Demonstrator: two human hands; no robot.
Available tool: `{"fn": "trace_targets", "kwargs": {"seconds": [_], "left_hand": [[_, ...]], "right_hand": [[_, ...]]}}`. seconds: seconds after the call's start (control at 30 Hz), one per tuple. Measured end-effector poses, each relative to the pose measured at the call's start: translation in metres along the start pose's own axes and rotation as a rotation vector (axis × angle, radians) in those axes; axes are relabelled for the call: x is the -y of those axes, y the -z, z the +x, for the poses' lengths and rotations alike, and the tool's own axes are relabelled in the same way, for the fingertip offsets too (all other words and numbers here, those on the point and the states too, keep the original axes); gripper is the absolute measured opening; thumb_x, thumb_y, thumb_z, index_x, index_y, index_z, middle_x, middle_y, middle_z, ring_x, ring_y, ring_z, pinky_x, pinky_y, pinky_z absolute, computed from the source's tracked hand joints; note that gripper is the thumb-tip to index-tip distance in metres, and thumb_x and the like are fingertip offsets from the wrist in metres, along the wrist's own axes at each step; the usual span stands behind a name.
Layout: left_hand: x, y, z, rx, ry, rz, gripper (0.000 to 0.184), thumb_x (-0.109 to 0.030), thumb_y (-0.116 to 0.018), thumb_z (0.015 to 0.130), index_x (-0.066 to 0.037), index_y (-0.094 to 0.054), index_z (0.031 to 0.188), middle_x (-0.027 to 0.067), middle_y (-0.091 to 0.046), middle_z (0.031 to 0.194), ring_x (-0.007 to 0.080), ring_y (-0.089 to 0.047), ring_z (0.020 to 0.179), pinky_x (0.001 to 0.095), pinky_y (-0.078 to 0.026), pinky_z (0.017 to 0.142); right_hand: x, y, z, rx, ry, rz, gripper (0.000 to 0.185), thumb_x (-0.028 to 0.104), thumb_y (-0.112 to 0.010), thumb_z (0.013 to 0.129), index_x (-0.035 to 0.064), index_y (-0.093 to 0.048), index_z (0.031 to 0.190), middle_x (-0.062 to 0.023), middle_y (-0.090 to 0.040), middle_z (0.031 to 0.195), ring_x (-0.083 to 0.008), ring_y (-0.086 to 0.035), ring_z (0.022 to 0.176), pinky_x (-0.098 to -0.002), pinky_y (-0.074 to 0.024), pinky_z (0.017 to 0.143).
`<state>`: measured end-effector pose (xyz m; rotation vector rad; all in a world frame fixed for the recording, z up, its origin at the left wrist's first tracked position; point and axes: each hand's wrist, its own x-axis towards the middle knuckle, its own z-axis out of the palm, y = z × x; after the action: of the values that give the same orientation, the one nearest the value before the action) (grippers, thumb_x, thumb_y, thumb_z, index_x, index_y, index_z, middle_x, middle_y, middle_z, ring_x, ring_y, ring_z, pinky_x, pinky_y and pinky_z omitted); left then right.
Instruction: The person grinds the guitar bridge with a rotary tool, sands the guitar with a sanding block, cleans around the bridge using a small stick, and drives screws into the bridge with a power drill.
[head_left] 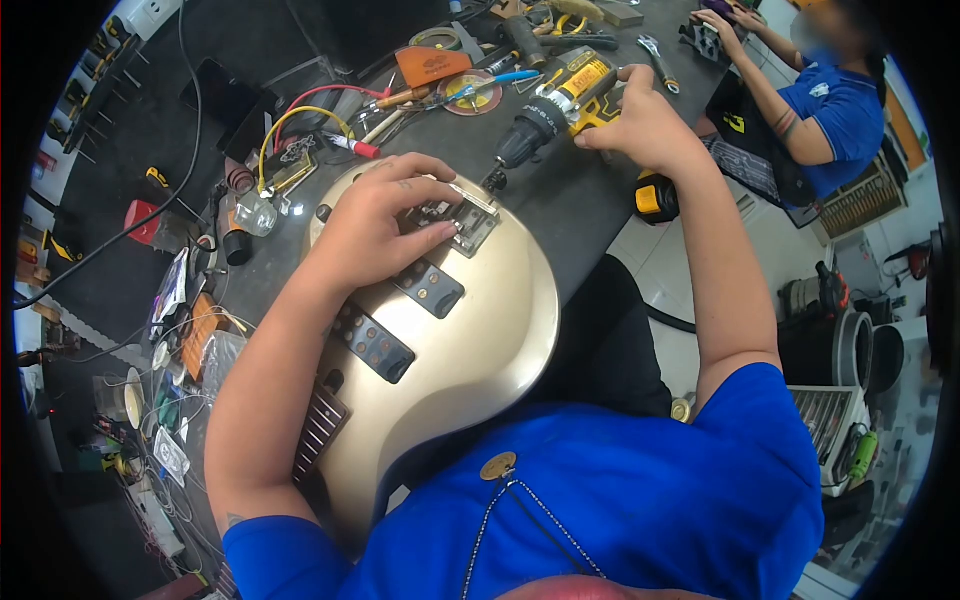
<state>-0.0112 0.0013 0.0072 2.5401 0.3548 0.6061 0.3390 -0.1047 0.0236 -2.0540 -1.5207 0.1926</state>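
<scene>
A champagne-gold electric bass guitar [505, 300] lies face up against my torso and the bench, with two black pickups, one of them a pickup [432, 290] near the bridge. My left hand [375, 225] rests over the metal bridge [478, 230], thumb and fingers apart, partly hiding it. In my right hand [645, 125] is a yellow and black cordless drill [575, 90], gripped by its handle. The drill's chuck points down-left, its tip at a small dark piece [495, 180] on the body's end edge. Whether the tip is seated there I cannot tell.
Tools crowd the dark bench [570, 215]: a hammer [522, 42], an adjustable wrench [658, 65], an orange holder [432, 66] and red and yellow cables. Another person [830, 110] in blue works at the upper right. A black cable [195, 110] hangs at left.
</scene>
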Motion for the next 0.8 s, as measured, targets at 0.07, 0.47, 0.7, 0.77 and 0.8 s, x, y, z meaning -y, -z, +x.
{"fn": "trace_targets", "kwargs": {"seconds": [0.07, 0.47, 0.7, 0.77, 0.8], "left_hand": [[-0.0005, -0.0005, 0.0001, -0.002, -0.006, 0.002, 0.031, -0.014, -0.088, 0.085, -0.009, -0.083, 0.116, 0.0094, -0.074, 0.13, 0.0285, -0.072, 0.117, 0.04, -0.056, 0.099], [-0.0024, 0.0006, 0.0003, -0.002, 0.01, -0.002, 0.031, -0.014, -0.088, 0.085, -0.01, -0.083, 0.115, 0.0072, -0.074, 0.131, 0.0273, -0.072, 0.115, 0.0382, -0.057, 0.094], [-0.0031, 0.0012, 0.0008, 0.011, 0.029, -0.013, 0.032, -0.013, -0.089, 0.085, -0.01, -0.083, 0.116, 0.0078, -0.074, 0.132, 0.0277, -0.072, 0.117, 0.039, -0.057, 0.095], [-0.0024, 0.0008, 0.0009, 0.014, 0.024, -0.011, 0.032, -0.013, -0.089, 0.085, -0.01, -0.083, 0.117, 0.008, -0.074, 0.132, 0.0278, -0.071, 0.117, 0.0391, -0.057, 0.096], [-0.0015, 0.0006, 0.0006, 0.013, 0.017, -0.009, 0.032, -0.013, -0.089, 0.085, -0.01, -0.083, 0.117, 0.0081, -0.074, 0.132, 0.0278, -0.071, 0.117, 0.0391, -0.057, 0.096]], "right_hand": [[0.0046, 0.0006, 0.0003, 0.009, 0.01, 0.004, 0.106, 0.034, -0.099, 0.073, -0.0166, -0.034, 0.141, -0.0396, -0.07, 0.118, -0.044, -0.075, 0.113, -0.0408, -0.0596, 0.099], [0.0091, -0.0028, 0.0023, 0.064, -0.01, -0.016, 0.11, 0.034, -0.098, 0.074, -0.016, -0.033, 0.146, -0.0406, -0.067, 0.127, -0.0436, -0.072, 0.122, -0.0407, -0.0556, 0.106], [0.0103, -0.0029, 0.0035, 0.08, 0.007, -0.031, 0.107, 0.034, -0.1, 0.074, -0.0181, -0.035, 0.14, -0.0412, -0.069, 0.12, -0.0448, -0.074, 0.118, -0.0409, -0.0584, 0.102], [0.0109, -0.001, 0.0033, 0.095, -0.008, -0.028, 0.108, 0.034, -0.1, 0.074, -0.0164, -0.034, 0.144, -0.0407, -0.068, 0.124, -0.0444, -0.072, 0.121, -0.0411, -0.0566, 0.104], [0.0117, -0.0003, 0.0028, 0.095, -0.015, -0.029, 0.109, 0.035, -0.099, 0.074, -0.0147, -0.034, 0.147, -0.0403, -0.067, 0.127, -0.044, -0.071, 0.123, -0.0412, -0.055, 0.106]]}}
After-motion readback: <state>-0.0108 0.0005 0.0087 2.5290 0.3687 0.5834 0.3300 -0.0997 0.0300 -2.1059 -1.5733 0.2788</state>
